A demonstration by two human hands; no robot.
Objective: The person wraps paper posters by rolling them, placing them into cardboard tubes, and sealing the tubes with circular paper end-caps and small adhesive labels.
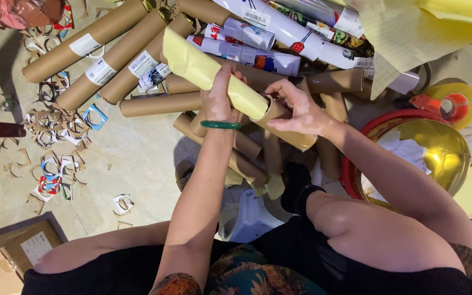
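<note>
littered floor [137, 158], both hands [219, 101] closed around a yellow-wrapped cardboard tube [214, 76]

Setting: informal craft or packing workshop, work done seated low over a bare concrete floor [137, 158]. Evidence:
- Pile of brown cardboard tubes [110, 54] lying on the floor, several with white stickers; some printed white tubes [279, 33] among them.
- Cardboard offcuts [55, 125] scattered across the floor at left, many ring-shaped.
- Tape dispenser [446, 104] at right, beside a red basin [381, 123] holding a gold bowl [443, 147] with paper scraps.
- Sheets of yellow paper [427, 22] at upper right.
- Flat cardboard box [25, 248] at lower left.
- White plastic stool [252, 218] under the seated person.
</note>
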